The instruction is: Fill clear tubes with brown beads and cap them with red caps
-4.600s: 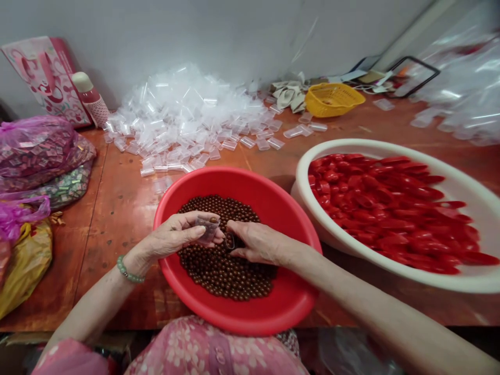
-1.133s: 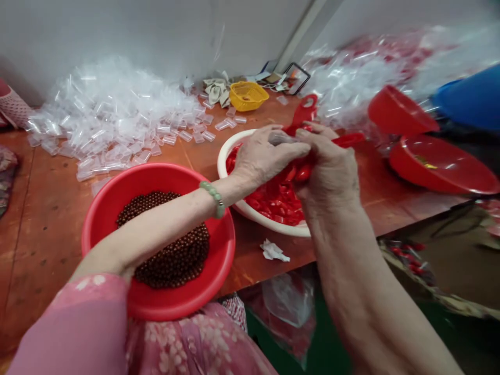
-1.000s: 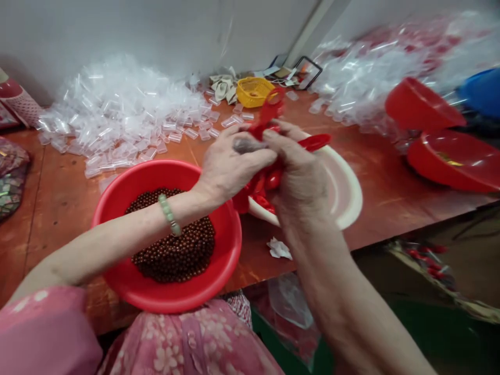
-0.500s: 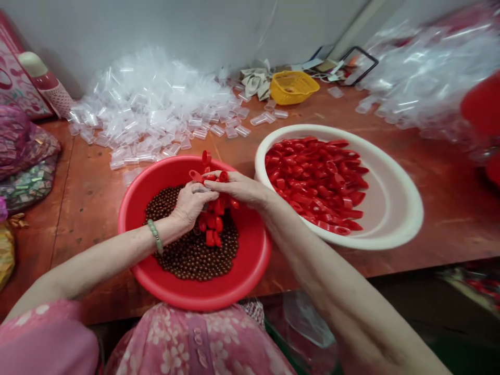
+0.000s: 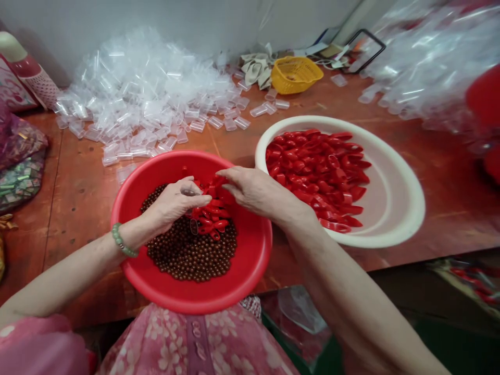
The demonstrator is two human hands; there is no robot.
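A red bowl (image 5: pixel 250 260) holds many small brown beads (image 5: pixel 199 263). On the beads, near the bowl's middle, lies a cluster of red plastic caps (image 5: pixel 213 216). My left hand (image 5: pixel 175 200), a green bead bracelet at its wrist, is over the bowl, thumb and fingers curled round a clear plastic tube (image 5: pixel 190 192). Another clear piece (image 5: pixel 194 226) rests beside the caps. Over the bowl's back right side, my right hand (image 5: pixel 250 188) has its fingers stretched out and a little apart, near the caps; nothing shows held in it.
Right of the bowl, a white oval basin (image 5: pixel 398 208) holds a heap of red caps (image 5: pixel 320 177). Clear tubes (image 5: pixel 144 94) are piled behind. A yellow basket (image 5: pixel 297 75) and a cloth stand at the back. More clear pieces (image 5: pixel 441 67) lie far right; filled bags (image 5: pixel 21 166) sit left.
The red caps that were bunched between my hands now lie lower, spread on the beads. My hands have moved apart, and my right hand has let go. The view has shifted slightly.
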